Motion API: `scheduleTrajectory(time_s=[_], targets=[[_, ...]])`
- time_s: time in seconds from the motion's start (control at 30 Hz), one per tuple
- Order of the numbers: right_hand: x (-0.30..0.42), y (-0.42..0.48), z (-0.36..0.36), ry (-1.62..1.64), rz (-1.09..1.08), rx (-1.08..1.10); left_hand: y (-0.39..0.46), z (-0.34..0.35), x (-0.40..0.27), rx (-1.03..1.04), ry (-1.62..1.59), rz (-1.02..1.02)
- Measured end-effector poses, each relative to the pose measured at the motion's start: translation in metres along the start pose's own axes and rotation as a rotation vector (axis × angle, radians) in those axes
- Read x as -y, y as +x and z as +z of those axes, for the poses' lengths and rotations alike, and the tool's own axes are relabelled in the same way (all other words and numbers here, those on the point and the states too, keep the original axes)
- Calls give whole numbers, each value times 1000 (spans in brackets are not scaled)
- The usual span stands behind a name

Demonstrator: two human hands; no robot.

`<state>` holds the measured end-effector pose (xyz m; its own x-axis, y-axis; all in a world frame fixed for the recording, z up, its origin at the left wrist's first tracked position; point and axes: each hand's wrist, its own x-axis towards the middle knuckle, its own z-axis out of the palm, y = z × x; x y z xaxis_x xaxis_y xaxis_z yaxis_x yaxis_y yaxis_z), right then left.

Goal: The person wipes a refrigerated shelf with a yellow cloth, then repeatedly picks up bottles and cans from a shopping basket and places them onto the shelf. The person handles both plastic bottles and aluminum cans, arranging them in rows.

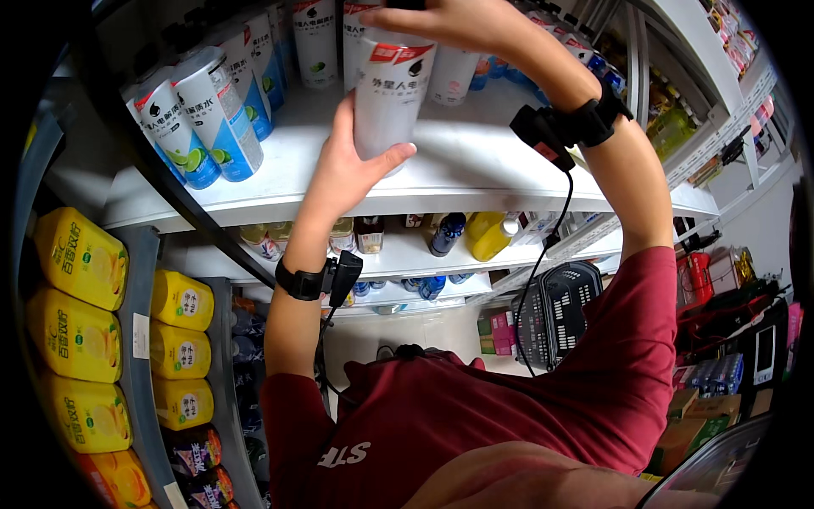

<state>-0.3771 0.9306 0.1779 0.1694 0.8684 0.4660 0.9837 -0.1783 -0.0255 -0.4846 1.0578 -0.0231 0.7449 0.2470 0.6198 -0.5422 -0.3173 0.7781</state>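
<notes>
A clear plastic drink bottle with a white, red-marked label is held upright between both hands over the white shelf. My left hand wraps round its lower part, thumb across the front. At the bottle's dark cap is my right hand, its fingers partly cut off by the picture's top edge. Blue and white bottles with lime pictures stand in a group to the left on that shelf. Directly behind the held bottle are more white-labelled bottles.
Lower shelves hold a yellow jug and a dark blue bottle. Yellow juice jugs line the left-hand racks. A dark bar crosses at left. A black plastic basket stands on the floor. Cables hang from both wrist straps.
</notes>
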Motion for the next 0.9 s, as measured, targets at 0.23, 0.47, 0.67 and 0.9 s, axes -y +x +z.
scheduleTrajectory(time_s=[0.23,0.47,0.67,0.9], targets=[[-14,-6,-38,-165,450,82,0,5,-9,13,15,-64],[-90,-25,-10,-503,391,-47,-4,-1,-9,1,54,-46],[-100,-41,-26,-267,471,5,0,6,0,-13,17,-24],[-37,-63,-12,-65,150,-255,-14,-16,-8,-50,-47,4]])
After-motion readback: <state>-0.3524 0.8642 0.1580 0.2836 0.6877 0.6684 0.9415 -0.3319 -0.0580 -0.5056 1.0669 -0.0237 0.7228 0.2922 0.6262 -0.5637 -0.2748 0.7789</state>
